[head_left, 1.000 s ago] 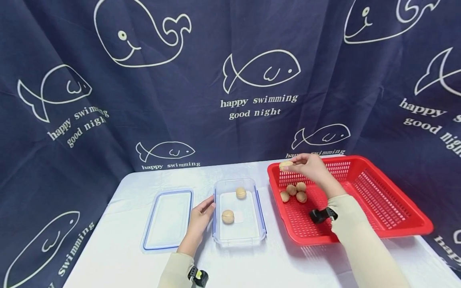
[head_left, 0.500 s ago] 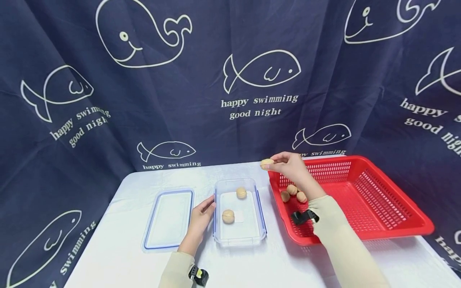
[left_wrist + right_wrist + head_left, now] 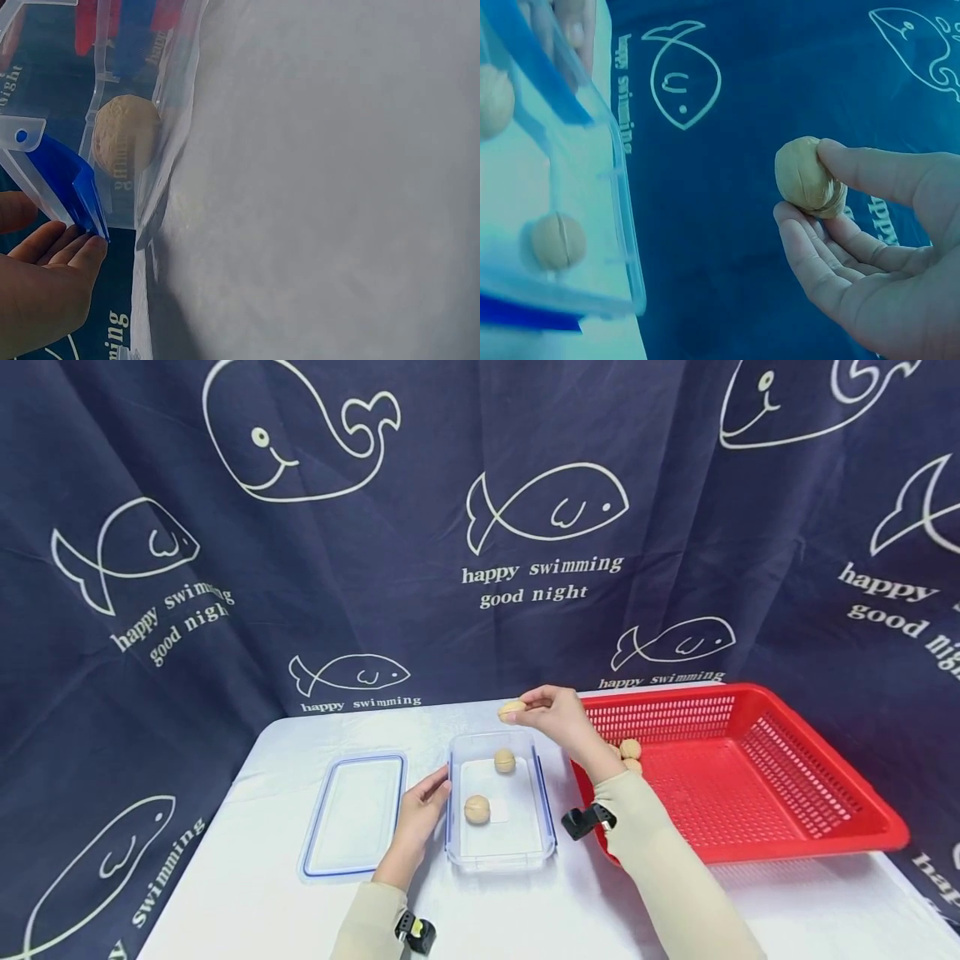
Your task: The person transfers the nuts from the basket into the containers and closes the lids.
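My right hand (image 3: 558, 717) pinches a walnut (image 3: 512, 709) between thumb and fingertips, held above the far end of a clear plastic container (image 3: 501, 862). The right wrist view shows this walnut (image 3: 807, 177) close up, with a ridged seam. Inside the container lie two more, a far walnut (image 3: 505, 761) and a near walnut (image 3: 477, 810), apart from each other. My left hand (image 3: 417, 820) is at the container's left side; in the left wrist view its fingertips touch a blue latch flap (image 3: 71, 184), with the thumb apart from the flap.
A blue-edged lid (image 3: 355, 816) lies flat left of the container. On the right stands a red slotted basket (image 3: 757, 793) with several walnuts (image 3: 631, 749) in its left corner, partly hidden by my right arm. A dark printed curtain (image 3: 450, 627) hangs behind the white table (image 3: 247, 852).
My right hand has carried the walnut left, from over the red basket to above the container's far end. My left hand has stayed at the container's side.
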Motion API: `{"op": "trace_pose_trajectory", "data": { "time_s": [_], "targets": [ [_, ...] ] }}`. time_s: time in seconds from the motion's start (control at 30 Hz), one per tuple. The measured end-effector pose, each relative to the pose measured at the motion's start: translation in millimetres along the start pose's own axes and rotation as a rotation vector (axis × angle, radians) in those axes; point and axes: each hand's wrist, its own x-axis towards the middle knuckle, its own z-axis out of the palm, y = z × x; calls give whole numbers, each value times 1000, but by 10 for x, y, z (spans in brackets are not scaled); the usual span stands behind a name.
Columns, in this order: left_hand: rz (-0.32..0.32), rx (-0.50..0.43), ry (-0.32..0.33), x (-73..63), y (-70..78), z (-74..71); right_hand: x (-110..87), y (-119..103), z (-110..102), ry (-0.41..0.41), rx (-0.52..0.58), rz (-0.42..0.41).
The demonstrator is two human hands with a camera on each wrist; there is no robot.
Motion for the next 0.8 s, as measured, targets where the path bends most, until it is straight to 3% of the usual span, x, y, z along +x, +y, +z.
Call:
{"op": "trace_pose_trajectory", "data": {
  "time_s": [0.8],
  "targets": [
    [11, -4, 6, -18, 18, -7, 176, 121, 689, -12, 36, 78]
  ]
}}
